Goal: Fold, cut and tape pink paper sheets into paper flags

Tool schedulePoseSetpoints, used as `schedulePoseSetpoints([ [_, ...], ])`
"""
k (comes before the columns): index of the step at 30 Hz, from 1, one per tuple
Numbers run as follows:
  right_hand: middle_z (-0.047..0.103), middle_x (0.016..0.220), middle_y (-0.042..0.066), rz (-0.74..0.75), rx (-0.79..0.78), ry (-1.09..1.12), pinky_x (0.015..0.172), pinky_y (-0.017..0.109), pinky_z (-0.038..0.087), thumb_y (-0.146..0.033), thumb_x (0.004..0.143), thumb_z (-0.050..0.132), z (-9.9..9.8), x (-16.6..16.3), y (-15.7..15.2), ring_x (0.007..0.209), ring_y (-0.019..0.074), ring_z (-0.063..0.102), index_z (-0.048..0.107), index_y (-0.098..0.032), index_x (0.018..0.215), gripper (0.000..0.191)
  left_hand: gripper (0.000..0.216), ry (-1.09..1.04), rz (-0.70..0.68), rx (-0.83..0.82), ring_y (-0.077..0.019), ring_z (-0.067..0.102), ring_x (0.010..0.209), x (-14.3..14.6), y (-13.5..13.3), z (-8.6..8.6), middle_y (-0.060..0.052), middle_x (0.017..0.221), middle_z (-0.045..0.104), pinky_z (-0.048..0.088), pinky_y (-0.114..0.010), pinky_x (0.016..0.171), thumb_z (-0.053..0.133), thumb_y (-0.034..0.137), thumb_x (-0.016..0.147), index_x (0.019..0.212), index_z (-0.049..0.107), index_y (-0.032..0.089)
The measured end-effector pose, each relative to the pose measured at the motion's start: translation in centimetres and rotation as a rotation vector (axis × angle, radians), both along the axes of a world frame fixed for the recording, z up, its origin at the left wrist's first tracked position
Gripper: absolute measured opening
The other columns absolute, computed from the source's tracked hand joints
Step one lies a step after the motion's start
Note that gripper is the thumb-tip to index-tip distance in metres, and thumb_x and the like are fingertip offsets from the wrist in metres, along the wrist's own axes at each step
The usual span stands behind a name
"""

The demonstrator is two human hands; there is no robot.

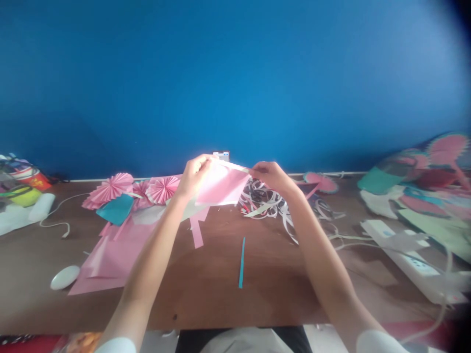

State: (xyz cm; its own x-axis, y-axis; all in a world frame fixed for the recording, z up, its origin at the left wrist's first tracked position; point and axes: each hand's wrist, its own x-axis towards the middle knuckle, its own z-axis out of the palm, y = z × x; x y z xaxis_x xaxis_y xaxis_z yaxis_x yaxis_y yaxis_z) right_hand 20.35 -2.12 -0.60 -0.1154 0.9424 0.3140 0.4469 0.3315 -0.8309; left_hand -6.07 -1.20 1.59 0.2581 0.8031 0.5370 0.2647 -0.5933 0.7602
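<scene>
Between my two raised hands hangs a pink sheet of paper (222, 184) with pale edges, held up above the far side of the table. My left hand (196, 172) pinches its upper left corner. At the upper right corner, the fingers of my right hand (270, 175) are closed on the paper. A thin blue paper strip (242, 262) lies on the brown table (206, 294) below the sheet. Pink paper scraps (197, 230) lie just under my left hand, and a tangle of paper strips (263, 201) sits beneath my right.
Pleated pink paper fans (162, 189), a teal paper piece (116, 210) and pink sheets (121, 250) lie to the left, near a white oval object (65, 277). At right are a white power strip (412, 262) with cords and a pile of coloured paper (386, 179). A blue wall (235, 83) stands behind.
</scene>
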Motion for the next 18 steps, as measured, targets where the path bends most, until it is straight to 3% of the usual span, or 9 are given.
schedulePoseSetpoints([
  [6,0.061,0.075,0.004,-0.015,0.008,0.015,0.048,0.024,0.03,-0.053,0.078,0.066,-0.44,0.12,0.4,0.056,0.0098,0.043,0.07,-0.016,0.082,0.038,0.043,-0.019,-0.035,-0.018,-0.0109,0.044,0.053,0.18,-0.45,0.18,-0.003,0.071,0.063,0.028,-0.022,0.045,0.052,0.053,0.093,0.11,0.069,0.017],
  [11,0.056,0.064,-0.001,-0.003,-0.114,0.074,0.045,0.023,0.021,-0.053,0.078,0.067,-0.69,-0.06,0.4,0.047,0.0064,0.032,0.07,-0.017,0.091,0.039,0.045,-0.039,-0.042,-0.029,-0.0099,0.044,0.052,0.06,-0.26,0.0,-0.003,0.072,0.063,0.027,-0.022,0.044,0.052,0.053,0.092,0.112,0.068,0.017],
  [18,0.055,0.063,-0.002,0.012,-0.144,0.078,0.045,0.024,0.02,-0.053,0.079,0.067,-0.07,-0.37,-0.07,0.046,0.0062,0.033,0.07,-0.018,0.09,0.036,0.045,-0.063,-0.027,-0.006,-0.0146,0.059,0.073,0.07,-0.3,0.19,-0.008,0.094,0.07,0.042,-0.022,0.058,0.053,0.052,0.092,0.111,0.069,0.015],
])
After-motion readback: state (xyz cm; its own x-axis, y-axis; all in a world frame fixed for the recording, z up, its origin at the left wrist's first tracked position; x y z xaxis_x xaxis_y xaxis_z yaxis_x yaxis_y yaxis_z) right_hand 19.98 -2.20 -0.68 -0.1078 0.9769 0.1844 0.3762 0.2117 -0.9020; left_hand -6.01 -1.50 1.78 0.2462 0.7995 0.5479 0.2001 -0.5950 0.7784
